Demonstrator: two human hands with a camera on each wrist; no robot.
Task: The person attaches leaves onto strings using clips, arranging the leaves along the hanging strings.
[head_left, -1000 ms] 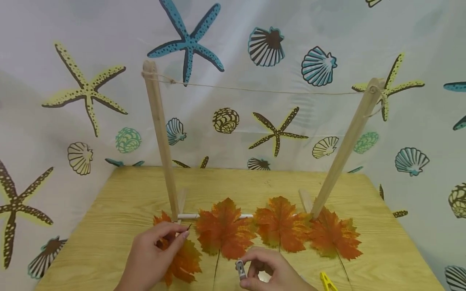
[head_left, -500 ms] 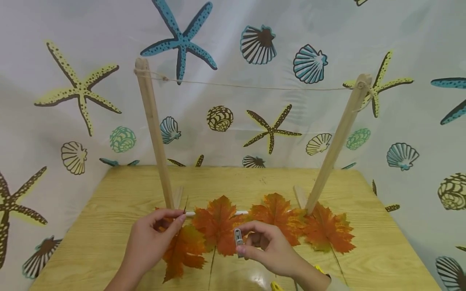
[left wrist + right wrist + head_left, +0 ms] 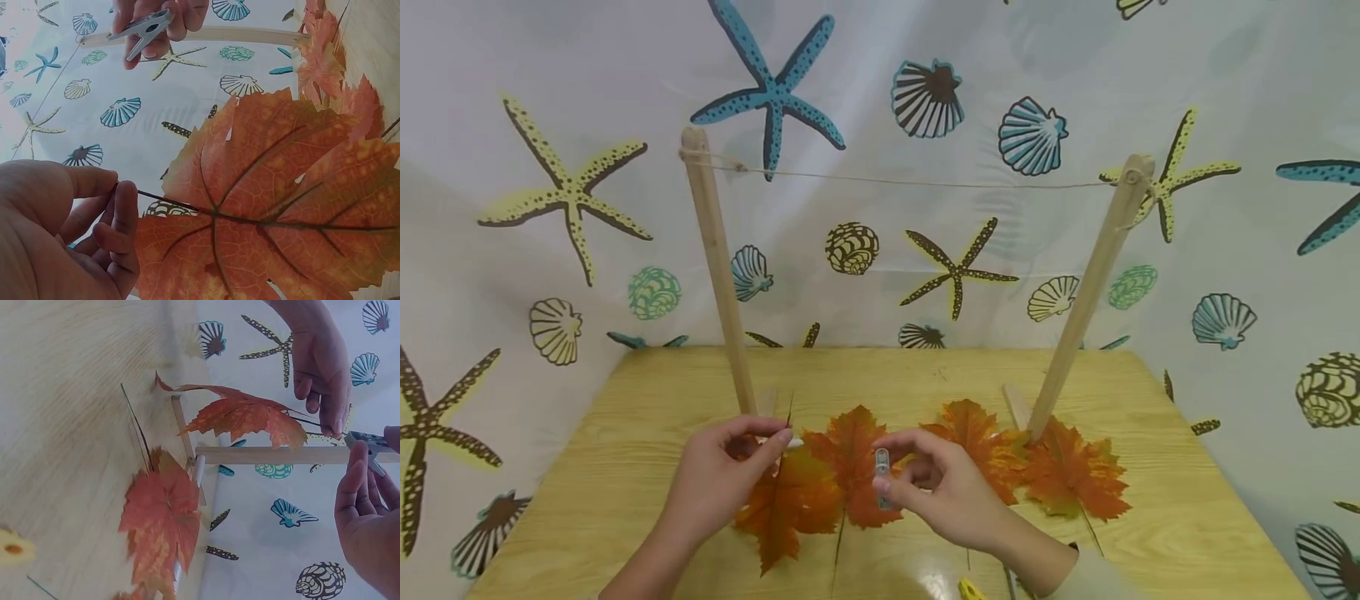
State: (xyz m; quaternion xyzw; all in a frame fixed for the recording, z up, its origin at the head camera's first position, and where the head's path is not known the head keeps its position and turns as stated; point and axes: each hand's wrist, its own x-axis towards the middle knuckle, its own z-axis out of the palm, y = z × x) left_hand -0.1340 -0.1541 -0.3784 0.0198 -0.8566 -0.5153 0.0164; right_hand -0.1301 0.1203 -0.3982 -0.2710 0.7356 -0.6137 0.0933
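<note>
My left hand [image 3: 718, 471] pinches the thin dark stem [image 3: 169, 200] of an orange artificial maple leaf [image 3: 275, 194] between thumb and forefinger. The leaf hangs below that hand in the head view, its blade raised off the tabletop in the right wrist view. To the right, my right hand [image 3: 951, 487] holds a small grey clothespin [image 3: 882, 479] between thumb and fingers. The clothespin [image 3: 145, 34] is apart from the leaf in the left wrist view. Behind it lies a second maple leaf [image 3: 853, 492], partly covered by the right hand.
Two more maple leaves [image 3: 981, 446] [image 3: 1075, 471] lie to the right on the wooden table [image 3: 880, 375]. A left post [image 3: 718, 275] and right post [image 3: 1086, 308] carry a string [image 3: 925, 182] across. A yellow clip [image 3: 972, 590] sits at the front edge of view.
Both hands have risen. The leaf has come up with the left hand and swung rightward beneath it. The right hand has brought the clothespin up and slightly left.
</note>
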